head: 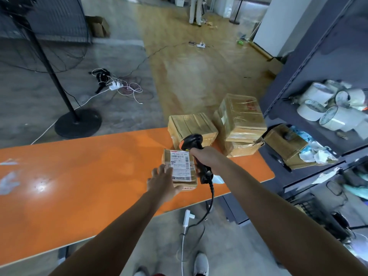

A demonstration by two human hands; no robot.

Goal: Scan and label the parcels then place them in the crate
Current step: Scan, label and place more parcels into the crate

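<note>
Black scanner [191, 142] in right hand [207, 159] grip, flat left hand [162, 183] touching parcel [182, 169]

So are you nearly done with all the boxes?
Not nearly. Done: the small parcel on the orange table already wears a white label. In hand: the right hand grips the scanner just above it, while the left hand touches its near side with straight fingers. Left: three more parcels wait at the table's far end, and no crate is in view, so nothing looks packed yet.
</note>
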